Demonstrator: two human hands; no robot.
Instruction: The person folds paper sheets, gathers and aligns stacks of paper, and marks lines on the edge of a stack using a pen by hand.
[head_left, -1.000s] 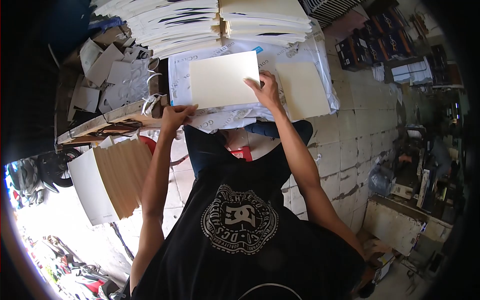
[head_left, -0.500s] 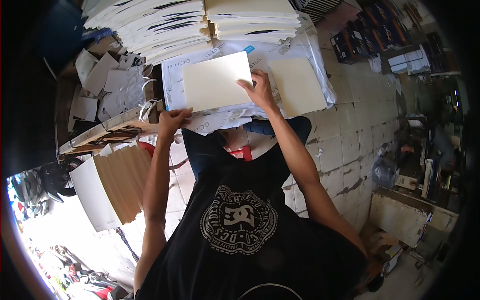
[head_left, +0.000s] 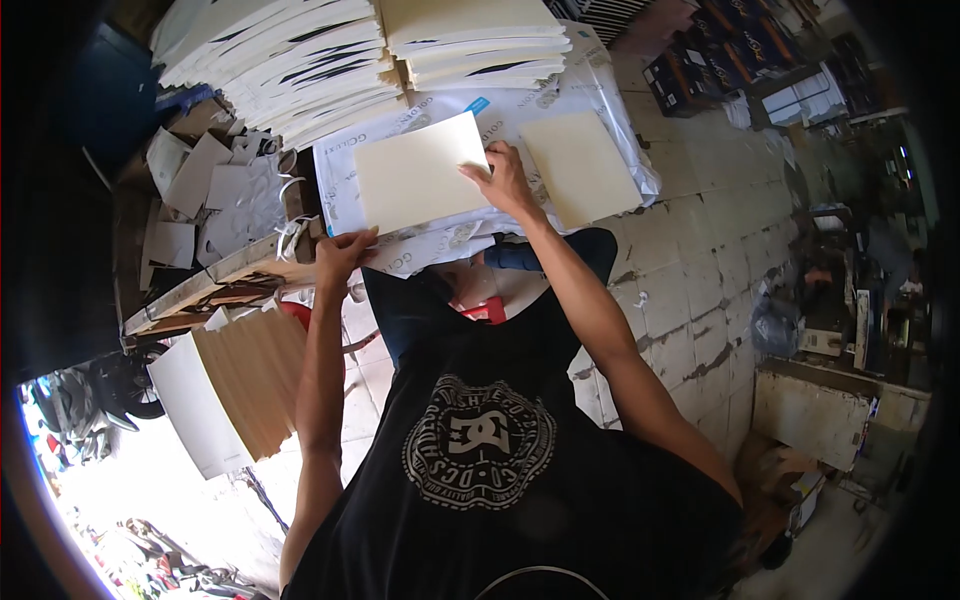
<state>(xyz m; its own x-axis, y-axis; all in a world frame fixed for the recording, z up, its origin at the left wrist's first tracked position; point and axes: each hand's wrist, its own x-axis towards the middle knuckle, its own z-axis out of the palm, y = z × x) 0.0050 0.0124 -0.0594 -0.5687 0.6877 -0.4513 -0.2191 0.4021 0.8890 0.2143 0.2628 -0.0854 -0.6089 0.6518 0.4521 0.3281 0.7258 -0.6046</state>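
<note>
A cream card sheet point(head_left: 420, 170) lies slightly tilted over the white printed wrapping point(head_left: 335, 185) on the work surface. My left hand point(head_left: 340, 255) is closed at the sheet's near left corner, thumb and fingertips pinching there. At the sheet's right edge, my right hand point(head_left: 508, 182) grips with the thumb on top and the other fingers curled at the edge. Just right of that hand lies a second cream sheet point(head_left: 580, 168). Whether the held sheet is a single layer or folded, I cannot tell.
Tall stacks of cream folded sheets point(head_left: 280, 70) stand behind the wrapping. A wooden box of paper scraps point(head_left: 200, 180) is on the left. Below it sits another thick paper stack point(head_left: 235, 390). Dark printed boxes point(head_left: 715, 55) stand at the back right on the tiled floor point(head_left: 680, 260).
The whole view has shifted a little, with the stacks and sheets appearing further left. Both hands keep their places on the cream card sheet.
</note>
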